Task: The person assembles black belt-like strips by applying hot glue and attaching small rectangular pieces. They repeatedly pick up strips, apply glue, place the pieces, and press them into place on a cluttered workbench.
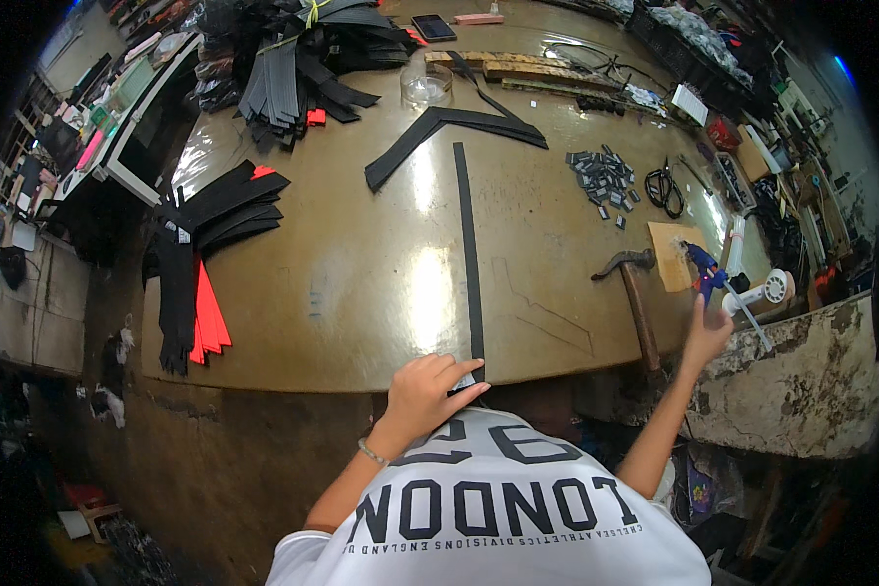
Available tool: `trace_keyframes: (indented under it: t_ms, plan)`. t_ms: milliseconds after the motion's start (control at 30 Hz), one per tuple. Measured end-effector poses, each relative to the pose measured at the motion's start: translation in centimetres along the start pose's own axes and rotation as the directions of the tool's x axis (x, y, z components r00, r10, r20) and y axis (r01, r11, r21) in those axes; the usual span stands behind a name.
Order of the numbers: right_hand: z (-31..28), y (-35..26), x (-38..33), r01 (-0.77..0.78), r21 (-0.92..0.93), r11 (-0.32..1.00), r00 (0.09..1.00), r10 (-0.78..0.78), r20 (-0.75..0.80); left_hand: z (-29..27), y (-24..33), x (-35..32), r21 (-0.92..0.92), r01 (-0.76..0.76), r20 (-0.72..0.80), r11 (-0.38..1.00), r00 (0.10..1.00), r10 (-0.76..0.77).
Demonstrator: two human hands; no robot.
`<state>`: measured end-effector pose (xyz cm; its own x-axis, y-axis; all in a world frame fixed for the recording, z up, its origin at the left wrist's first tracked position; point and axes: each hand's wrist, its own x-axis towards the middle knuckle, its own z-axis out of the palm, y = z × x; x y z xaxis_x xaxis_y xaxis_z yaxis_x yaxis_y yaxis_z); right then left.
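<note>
A long narrow black strap (pixel 467 244) runs up the table from its front edge. My left hand (pixel 430 393) is closed on the strap's near end, fingers and thumb pinching it beside a small pale grey piece (pixel 464 382). Off to the right, my right hand (pixel 707 339) has its fingers at the handle of a blue glue gun (pixel 710 274), closed on it as far as I can see. The gun's nozzle lies over a brown card (pixel 668 256), and a pale glue stick (pixel 752 322) sticks out behind.
A hammer (pixel 639 313) lies left of the glue gun, with scissors (pixel 664 188) and several small dark clips (pixel 601 178) beyond. Black strap bundles (pixel 234 210) with red pieces (pixel 208 317) lie at left. A clear tape roll (pixel 427 86) and folded black straps (pixel 449 122) are farther back.
</note>
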<state>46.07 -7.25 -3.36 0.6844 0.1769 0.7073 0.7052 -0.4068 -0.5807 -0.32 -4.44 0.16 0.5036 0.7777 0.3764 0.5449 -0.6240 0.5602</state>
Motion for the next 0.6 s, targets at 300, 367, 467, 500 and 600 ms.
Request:
trace_keyframes:
  t_ms: [300,367,467,500,600]
  plan:
    - [2.2,-9.3,4.5,-0.311,0.42,0.853,0.785,-0.019,0.619,0.1,0.1,0.1,0.034,0.011,0.021,0.999,1.0,-0.012]
    - [1.4,-14.4,1.2,-0.458,0.464,0.758,0.597,-0.125,0.793,0.2,0.2,0.0,0.019,0.006,-0.026,1.0,1.0,-0.005]
    - [1.0,-20.2,-2.9,-0.292,0.497,0.817,0.233,-0.443,0.866,0.3,0.2,-0.1,0.004,0.001,-0.052,1.0,0.999,-0.001]
    - [1.2,-21.4,-3.6,-0.206,0.504,0.839,0.124,-0.488,0.864,0.3,0.1,-0.1,-0.002,-0.001,-0.059,1.0,0.998,0.001]
    - [1.8,-23.4,-4.8,-0.115,0.611,0.784,0.126,-0.598,0.791,0.4,0.0,-0.1,-0.008,-0.001,-0.045,1.0,0.999,0.001]
